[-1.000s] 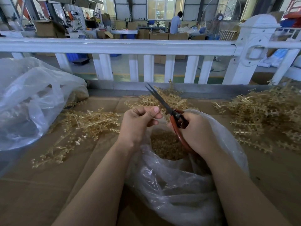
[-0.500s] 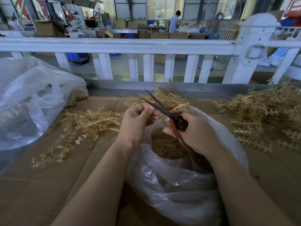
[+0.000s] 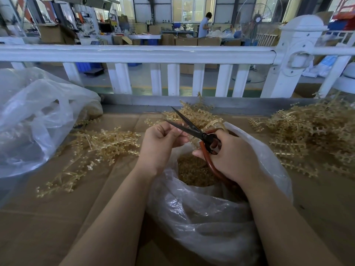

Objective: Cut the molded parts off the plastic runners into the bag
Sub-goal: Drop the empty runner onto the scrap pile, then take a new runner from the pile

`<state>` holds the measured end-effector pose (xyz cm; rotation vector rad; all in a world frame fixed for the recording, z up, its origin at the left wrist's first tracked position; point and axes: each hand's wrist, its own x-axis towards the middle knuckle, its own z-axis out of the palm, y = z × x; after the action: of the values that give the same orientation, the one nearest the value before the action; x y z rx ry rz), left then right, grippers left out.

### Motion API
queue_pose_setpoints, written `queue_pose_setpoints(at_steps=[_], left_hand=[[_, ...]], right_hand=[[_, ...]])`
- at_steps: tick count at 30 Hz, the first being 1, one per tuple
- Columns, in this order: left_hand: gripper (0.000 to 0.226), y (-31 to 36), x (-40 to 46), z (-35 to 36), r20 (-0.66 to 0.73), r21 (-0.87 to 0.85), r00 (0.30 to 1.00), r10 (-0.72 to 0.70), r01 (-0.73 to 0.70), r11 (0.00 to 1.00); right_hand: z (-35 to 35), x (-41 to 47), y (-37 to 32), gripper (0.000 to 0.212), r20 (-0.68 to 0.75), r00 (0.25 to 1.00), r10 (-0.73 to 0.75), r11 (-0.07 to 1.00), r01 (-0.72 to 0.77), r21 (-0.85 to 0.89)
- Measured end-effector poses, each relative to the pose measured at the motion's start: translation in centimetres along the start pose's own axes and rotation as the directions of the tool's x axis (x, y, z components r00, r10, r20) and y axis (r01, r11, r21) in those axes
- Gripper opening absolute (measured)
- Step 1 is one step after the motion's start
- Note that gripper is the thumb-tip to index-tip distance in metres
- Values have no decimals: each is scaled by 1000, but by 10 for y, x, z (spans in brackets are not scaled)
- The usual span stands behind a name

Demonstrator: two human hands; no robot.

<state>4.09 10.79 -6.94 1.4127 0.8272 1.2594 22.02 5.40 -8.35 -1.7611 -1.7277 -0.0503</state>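
Note:
My right hand [image 3: 228, 156] grips red-handled scissors [image 3: 194, 131] whose dark blades stand parted and point up and to the left. My left hand [image 3: 161, 143] pinches a thin pale plastic runner [image 3: 182, 124] between thumb and fingers, its tip lying between the blades. Both hands hover over a clear plastic bag [image 3: 211, 214] whose open mouth shows a heap of small golden cut parts [image 3: 194, 171]. Most of the runner is hidden inside my left fingers.
Golden runners lie in piles on the cardboard-covered table: one at the left [image 3: 92, 148], one behind the hands [image 3: 196, 114], a large one at the right [image 3: 311, 135]. A second clear bag [image 3: 36, 120] bulges at far left. A white railing [image 3: 153, 54] borders the far edge.
The scissor blades have gone from shut to parted. The scissors have tilted lower toward my left hand, and the runner tip now sits between the blades.

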Motion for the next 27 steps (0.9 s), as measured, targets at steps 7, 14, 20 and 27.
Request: queue_pose_setpoints(at_steps=[7,14,20,27], left_hand=[[22,2,-2,3,-40,161,998,49,-42,986],[22,1,-2,1,-54,252,990,129,-112,961],[25,0,-2,1,-77,390,977,201,-156,907],[17,-1,-2,0,-50,375,973,224,-190,907]], right_hand=[[-4,-1,-4,68,-38,999,0,999,-1,-34],[-4,-1,-4,79,-51,999,-16,999,15,-32],[-4,-1,-4,67,-32,999,-27,1000,26,-17],[-2,0,-1,63,-41,999,-30,998,28,-59]])
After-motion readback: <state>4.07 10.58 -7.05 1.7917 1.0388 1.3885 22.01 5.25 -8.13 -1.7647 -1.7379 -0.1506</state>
